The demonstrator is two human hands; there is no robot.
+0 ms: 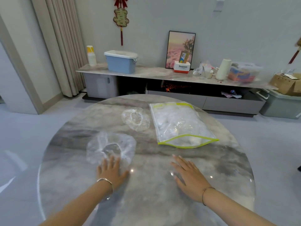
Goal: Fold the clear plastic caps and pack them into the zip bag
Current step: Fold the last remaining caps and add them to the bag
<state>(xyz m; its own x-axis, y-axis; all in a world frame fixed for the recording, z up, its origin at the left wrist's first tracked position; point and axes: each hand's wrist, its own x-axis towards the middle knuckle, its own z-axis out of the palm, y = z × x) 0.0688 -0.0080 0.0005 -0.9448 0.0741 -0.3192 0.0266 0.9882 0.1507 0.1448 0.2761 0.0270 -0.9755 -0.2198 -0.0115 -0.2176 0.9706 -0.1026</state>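
Two clear plastic caps lie spread out on the round marble table. The near cap is at centre left, and my left hand rests flat with straight fingers on its near edge. The far cap lies further back, untouched. To the right lies the zip bag with a yellow-green trim, its mouth open toward me and several folded caps inside. My right hand lies flat on the bare table, below the bag and holding nothing.
Behind the table runs a low cabinet with a blue lidded bin, stacked cups, a framed picture, a paper roll and boxes. Grey floor surrounds the table.
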